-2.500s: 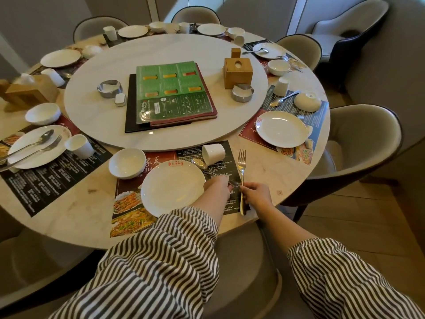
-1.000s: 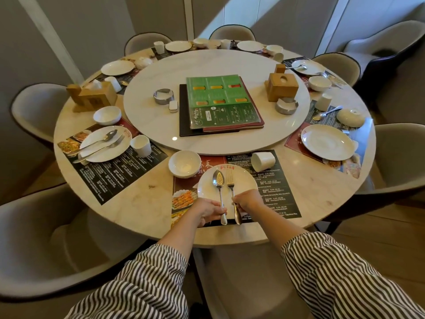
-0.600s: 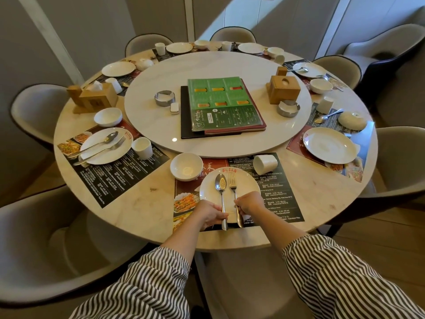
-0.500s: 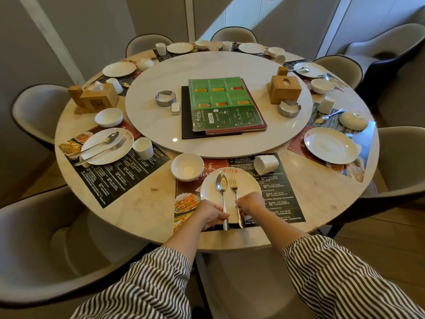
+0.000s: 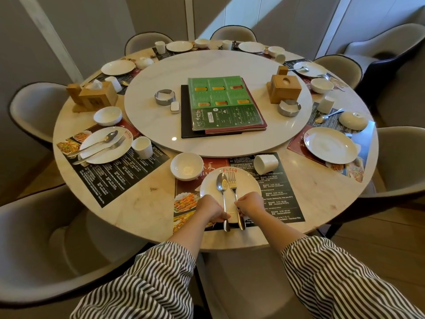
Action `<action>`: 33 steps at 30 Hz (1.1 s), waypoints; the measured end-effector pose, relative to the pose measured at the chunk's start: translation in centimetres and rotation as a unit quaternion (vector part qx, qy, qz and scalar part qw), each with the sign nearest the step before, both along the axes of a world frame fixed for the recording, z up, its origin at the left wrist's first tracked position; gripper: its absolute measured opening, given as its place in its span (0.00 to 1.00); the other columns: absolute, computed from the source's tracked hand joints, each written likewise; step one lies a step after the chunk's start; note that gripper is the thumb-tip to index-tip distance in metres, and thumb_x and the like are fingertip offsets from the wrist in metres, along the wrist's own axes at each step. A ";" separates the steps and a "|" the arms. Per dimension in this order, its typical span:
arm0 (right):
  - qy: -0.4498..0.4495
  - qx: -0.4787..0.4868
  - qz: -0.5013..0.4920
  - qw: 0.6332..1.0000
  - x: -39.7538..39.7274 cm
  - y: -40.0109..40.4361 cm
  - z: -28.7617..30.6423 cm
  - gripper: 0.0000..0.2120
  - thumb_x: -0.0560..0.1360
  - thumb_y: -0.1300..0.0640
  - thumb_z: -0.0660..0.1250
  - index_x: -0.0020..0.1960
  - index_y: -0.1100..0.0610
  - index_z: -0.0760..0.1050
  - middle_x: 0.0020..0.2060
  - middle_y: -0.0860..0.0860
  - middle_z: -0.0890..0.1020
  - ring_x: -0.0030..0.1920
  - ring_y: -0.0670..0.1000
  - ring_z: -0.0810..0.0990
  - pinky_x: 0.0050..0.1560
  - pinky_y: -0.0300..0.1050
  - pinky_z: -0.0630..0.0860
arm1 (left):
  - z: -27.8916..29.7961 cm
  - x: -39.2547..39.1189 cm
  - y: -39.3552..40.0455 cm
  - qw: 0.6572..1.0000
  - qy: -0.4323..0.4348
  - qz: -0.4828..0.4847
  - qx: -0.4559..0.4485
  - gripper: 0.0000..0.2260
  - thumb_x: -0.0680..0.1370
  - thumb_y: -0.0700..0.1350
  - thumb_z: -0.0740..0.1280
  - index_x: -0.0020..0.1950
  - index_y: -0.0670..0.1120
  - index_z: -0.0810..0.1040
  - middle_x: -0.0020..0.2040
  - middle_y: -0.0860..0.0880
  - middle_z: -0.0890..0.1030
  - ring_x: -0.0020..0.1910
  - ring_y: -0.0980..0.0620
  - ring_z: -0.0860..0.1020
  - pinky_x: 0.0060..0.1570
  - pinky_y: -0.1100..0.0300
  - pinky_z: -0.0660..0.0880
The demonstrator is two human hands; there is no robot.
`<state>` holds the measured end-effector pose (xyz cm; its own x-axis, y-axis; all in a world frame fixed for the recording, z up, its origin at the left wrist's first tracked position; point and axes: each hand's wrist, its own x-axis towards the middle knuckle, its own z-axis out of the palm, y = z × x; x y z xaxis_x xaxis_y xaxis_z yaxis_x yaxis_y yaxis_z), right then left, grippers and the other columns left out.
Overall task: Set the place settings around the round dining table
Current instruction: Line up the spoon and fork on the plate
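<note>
A spoon (image 5: 222,189) and fork (image 5: 234,189) were laid side by side, approx. parallel, on the white plate (image 5: 247,180) at lower centre of the frame, handles overhanging its near rim. The spoon handle was pinched by curled fingers of the left hand (image 5: 211,209); the fork handle was gripped likewise by the right hand (image 5: 251,204). The plate was set on a printed placemat (image 5: 279,194) w/ a small bowl (image 5: 186,166) just upper left and a cup (image 5: 265,164) lying on its side upper right. Menus (image 5: 224,105) were stacked on the turntable (image 5: 218,67) at centre.
</note>
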<state>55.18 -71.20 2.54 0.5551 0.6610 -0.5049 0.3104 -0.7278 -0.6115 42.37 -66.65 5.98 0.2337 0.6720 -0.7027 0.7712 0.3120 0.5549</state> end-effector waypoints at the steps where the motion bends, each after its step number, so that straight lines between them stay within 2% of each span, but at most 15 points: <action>1: -0.004 -0.001 0.004 1.000 0.0 0.0 0.0 0.09 0.74 0.60 0.70 0.46 0.66 0.82 0.41 0.60 0.85 0.44 0.59 0.85 0.50 0.55 0.82 | 0.0 0.1 0.0 1.000 0.010 -0.003 0.005 0.16 0.67 0.44 0.79 0.52 0.40 0.81 0.41 0.48 0.85 0.37 0.54 0.83 0.46 0.60 0.81; 3: -0.008 -0.003 0.008 1.000 -0.1 0.0 0.2 0.09 0.74 0.59 0.70 0.45 0.65 0.83 0.41 0.59 0.85 0.44 0.58 0.84 0.50 0.54 0.82 | 0.2 0.1 0.0 1.000 0.023 -0.015 0.014 0.17 0.68 0.45 0.78 0.52 0.41 0.81 0.41 0.49 0.84 0.35 0.56 0.80 0.39 0.64 0.78; 5: -0.010 -0.003 0.013 1.000 -0.1 -0.1 0.2 0.10 0.74 0.58 0.70 0.45 0.65 0.83 0.41 0.59 0.85 0.44 0.58 0.84 0.50 0.54 0.82 | 0.4 0.1 0.0 0.999 0.030 -0.013 0.022 0.15 0.68 0.47 0.78 0.50 0.41 0.81 0.42 0.48 0.84 0.35 0.55 0.79 0.36 0.65 0.75; 7: -0.009 -0.002 0.015 1.000 -0.1 -0.1 0.3 0.10 0.74 0.59 0.69 0.45 0.67 0.83 0.41 0.61 0.85 0.44 0.59 0.85 0.50 0.55 0.81 | 0.2 0.1 0.2 0.998 0.025 -0.016 0.046 0.12 0.68 0.49 0.77 0.41 0.42 0.80 0.43 0.48 0.84 0.33 0.55 0.79 0.31 0.65 0.72; 9: -0.011 0.004 0.015 1.000 -0.1 -0.2 0.3 0.10 0.74 0.61 0.68 0.45 0.68 0.83 0.40 0.62 0.85 0.43 0.60 0.85 0.49 0.56 0.81 | 0.6 0.0 0.0 0.997 0.046 -0.028 0.062 0.14 0.69 0.51 0.76 0.35 0.44 0.75 0.38 0.49 0.82 0.29 0.57 0.75 0.27 0.65 0.68; 12: -0.013 0.007 0.017 1.000 -0.2 -0.3 0.3 0.10 0.74 0.61 0.68 0.45 0.69 0.82 0.40 0.62 0.85 0.42 0.60 0.85 0.49 0.56 0.81 | -0.1 0.1 0.4 0.996 0.048 -0.062 0.046 0.11 0.65 0.43 0.78 0.38 0.40 0.78 0.43 0.43 0.84 0.37 0.48 0.82 0.37 0.59 0.79; 13: -0.012 0.008 0.017 1.000 -0.2 -0.3 0.3 0.10 0.74 0.61 0.68 0.45 0.69 0.82 0.40 0.62 0.85 0.42 0.60 0.85 0.49 0.56 0.81 | -0.1 0.1 0.4 0.996 0.050 -0.064 0.046 0.10 0.65 0.42 0.78 0.39 0.40 0.79 0.43 0.41 0.84 0.36 0.47 0.82 0.39 0.58 0.81; 18: -0.007 0.009 0.011 1.000 -0.1 -0.2 0.4 0.10 0.74 0.61 0.69 0.45 0.69 0.82 0.40 0.62 0.85 0.44 0.61 0.85 0.49 0.56 0.82 | -0.3 0.1 0.6 0.997 0.035 -0.062 0.038 0.09 0.66 0.39 0.77 0.37 0.39 0.77 0.39 0.42 0.83 0.34 0.47 0.80 0.40 0.58 0.81; 21: -0.008 0.003 0.020 1.000 -0.1 -0.2 0.5 0.10 0.75 0.60 0.68 0.45 0.68 0.82 0.40 0.61 0.85 0.44 0.60 0.85 0.50 0.55 0.81 | -0.5 0.1 0.9 0.997 0.037 -0.061 0.027 0.09 0.67 0.38 0.77 0.39 0.39 0.78 0.41 0.42 0.83 0.35 0.47 0.81 0.38 0.59 0.81; 23: -0.010 0.000 0.022 1.000 -0.1 -0.3 0.5 0.10 0.75 0.60 0.68 0.46 0.68 0.83 0.41 0.61 0.85 0.44 0.60 0.85 0.51 0.55 0.81 | -0.3 0.2 0.9 0.997 0.039 -0.066 0.012 0.10 0.67 0.39 0.77 0.40 0.39 0.78 0.45 0.42 0.85 0.39 0.47 0.83 0.42 0.58 0.81; 25: -0.016 0.000 0.017 1.000 0.0 -0.3 0.5 0.10 0.75 0.58 0.69 0.47 0.67 0.83 0.41 0.60 0.85 0.44 0.59 0.85 0.50 0.54 0.81 | -0.2 0.3 1.0 0.995 0.055 -0.080 -0.003 0.13 0.68 0.45 0.78 0.42 0.42 0.75 0.47 0.47 0.85 0.42 0.51 0.82 0.48 0.60 0.80; 27: -0.034 -0.001 0.016 0.999 0.1 -0.3 0.8 0.11 0.75 0.58 0.68 0.48 0.66 0.82 0.42 0.60 0.85 0.42 0.57 0.84 0.49 0.52 0.82 | 0.1 0.3 1.0 0.993 0.074 -0.090 0.033 0.17 0.68 0.50 0.78 0.41 0.45 0.72 0.43 0.50 0.83 0.39 0.53 0.79 0.44 0.63 0.78; 30: -0.050 0.012 0.006 0.999 0.3 -0.6 1.2 0.11 0.75 0.59 0.67 0.46 0.67 0.83 0.42 0.61 0.85 0.36 0.52 0.79 0.46 0.51 0.82 | 0.1 0.4 1.3 0.991 0.084 -0.083 0.065 0.17 0.68 0.50 0.78 0.43 0.44 0.73 0.40 0.47 0.82 0.38 0.52 0.81 0.41 0.61 0.80; 33: -0.061 0.033 -0.008 0.998 0.6 -1.0 1.8 0.07 0.75 0.57 0.68 0.48 0.60 0.82 0.45 0.55 0.84 0.44 0.51 0.80 0.45 0.44 0.78 | 0.3 0.4 1.5 0.991 0.076 -0.059 0.094 0.14 0.71 0.50 0.75 0.40 0.43 0.74 0.32 0.48 0.80 0.27 0.54 0.79 0.26 0.64 0.75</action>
<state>55.82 -72.20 4.29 0.6207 0.6810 -0.3886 0.3747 -0.6930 -0.6159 42.78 -65.13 6.29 0.2198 0.7684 -0.6010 0.8749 0.1172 0.4698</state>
